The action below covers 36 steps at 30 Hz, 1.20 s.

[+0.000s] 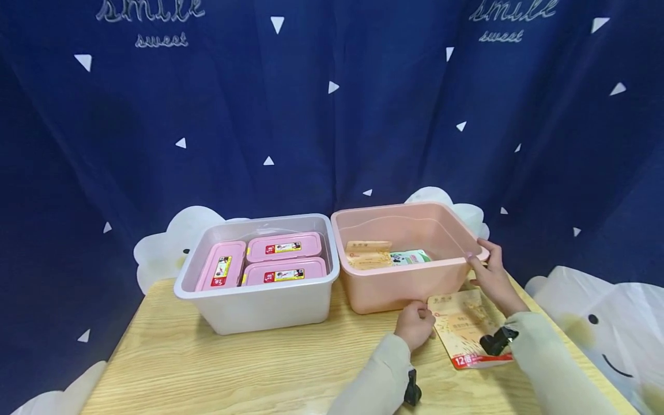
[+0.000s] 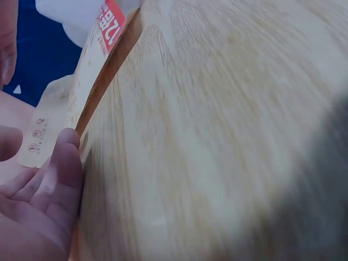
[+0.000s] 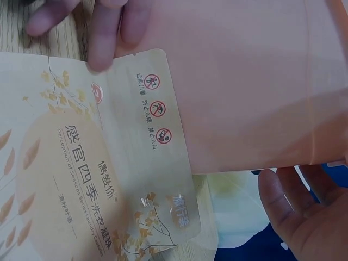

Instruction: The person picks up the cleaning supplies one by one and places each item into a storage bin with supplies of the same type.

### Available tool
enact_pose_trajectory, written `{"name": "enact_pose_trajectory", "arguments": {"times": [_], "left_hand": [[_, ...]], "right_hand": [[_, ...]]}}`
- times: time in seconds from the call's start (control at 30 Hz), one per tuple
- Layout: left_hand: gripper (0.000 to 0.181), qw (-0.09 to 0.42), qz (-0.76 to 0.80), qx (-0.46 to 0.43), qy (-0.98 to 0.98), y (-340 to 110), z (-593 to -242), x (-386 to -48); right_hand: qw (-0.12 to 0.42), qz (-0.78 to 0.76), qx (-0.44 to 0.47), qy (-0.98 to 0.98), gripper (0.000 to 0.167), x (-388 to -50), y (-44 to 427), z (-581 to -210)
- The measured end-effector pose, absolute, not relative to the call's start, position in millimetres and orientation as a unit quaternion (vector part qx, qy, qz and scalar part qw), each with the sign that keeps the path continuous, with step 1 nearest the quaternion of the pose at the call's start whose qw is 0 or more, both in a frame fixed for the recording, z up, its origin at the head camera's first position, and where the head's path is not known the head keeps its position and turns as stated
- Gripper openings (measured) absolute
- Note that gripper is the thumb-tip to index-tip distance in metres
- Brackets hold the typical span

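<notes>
A beige laundry capsule pouch (image 1: 463, 328) with a red bottom band is on the table before the pink bin (image 1: 410, 282). My left hand (image 1: 415, 326) has its fingers curled at the pouch's left edge and grips it near the top strip; in the left wrist view that edge stands off the wood. In the right wrist view, a left fingertip overlaps the pouch (image 3: 81, 163). My right hand (image 1: 493, 279) holds the bin's front right corner, thumb and fingers around the rim. Inside the bin lie a beige packet (image 1: 368, 259) and a green-white packet (image 1: 410, 257).
A white bin (image 1: 264, 314) stands left of the pink one, holding three pink lidded boxes, such as the upright one (image 1: 223, 265). Both bins stand on a wooden table (image 1: 233, 369). Behind hangs a dark blue curtain (image 1: 311, 115).
</notes>
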<state>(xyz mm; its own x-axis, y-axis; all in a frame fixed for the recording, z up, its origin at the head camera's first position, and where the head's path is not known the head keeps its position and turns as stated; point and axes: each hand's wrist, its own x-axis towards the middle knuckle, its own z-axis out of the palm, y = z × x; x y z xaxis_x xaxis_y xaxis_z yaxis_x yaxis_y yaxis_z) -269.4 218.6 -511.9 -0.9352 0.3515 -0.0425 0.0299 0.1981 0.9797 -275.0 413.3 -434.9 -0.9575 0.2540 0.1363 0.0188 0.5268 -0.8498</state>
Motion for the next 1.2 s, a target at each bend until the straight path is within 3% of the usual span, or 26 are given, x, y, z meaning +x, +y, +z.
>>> {"name": "enact_pose_trajectory", "arguments": {"times": [0.33, 0.47, 0.57, 0.9, 1.03, 1.2], "left_hand": [[0.022, 0.066, 0.541, 0.1, 0.832, 223.7, -520.2, -277.1], [0.015, 0.104, 0.562, 0.069, 0.817, 229.9, -522.4, -279.5], [0.009, 0.104, 0.577, 0.051, 0.808, 234.9, -522.0, -279.1], [0.015, 0.011, 0.52, 0.041, 0.853, 237.0, -519.7, -280.8], [0.024, 0.019, 0.499, 0.083, 0.862, 235.1, -518.7, -276.0], [0.028, 0.086, 0.55, 0.076, 0.827, 232.6, -510.5, -264.0]], "right_hand": [[0.122, 0.479, -0.073, -0.866, 0.068, -276.0, 412.3, -435.9], [0.125, 0.474, -0.076, -0.868, 0.068, -274.6, 412.6, -435.0], [0.129, 0.47, -0.078, -0.87, 0.068, -273.1, 413.5, -434.6], [0.136, 0.474, -0.068, -0.867, 0.067, -275.0, 408.2, -434.6], [0.14, 0.471, -0.065, -0.868, 0.066, -273.9, 409.4, -435.1], [0.149, 0.471, -0.059, -0.867, 0.065, -273.8, 414.6, -437.2]]}}
